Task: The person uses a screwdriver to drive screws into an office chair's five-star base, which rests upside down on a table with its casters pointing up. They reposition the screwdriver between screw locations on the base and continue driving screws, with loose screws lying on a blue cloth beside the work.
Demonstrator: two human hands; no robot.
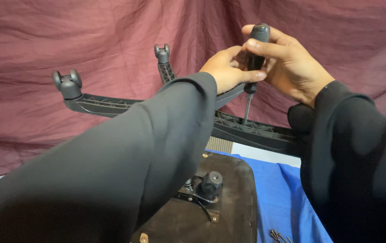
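Observation:
A screwdriver (255, 54) with a black handle and a thin metal shaft points down toward an arm of an upturned black chair base (103, 104). My right hand (287, 63) wraps the top of the handle. My left hand (229, 72) holds the handle lower down, thumb pressed against it. Both arms wear dark sleeves. The base's arms spread outward, with castor wheels (68, 82) at the left end and another castor (162, 51) at the back. Below lies the dark underside of a chair seat (233, 198) with a black knob (212, 181) on its mechanism.
A maroon cloth (67, 36) hangs as a backdrop behind everything. A blue cloth (283, 198) covers the surface under the seat. A few small metal parts (279, 236) lie on it at the bottom edge.

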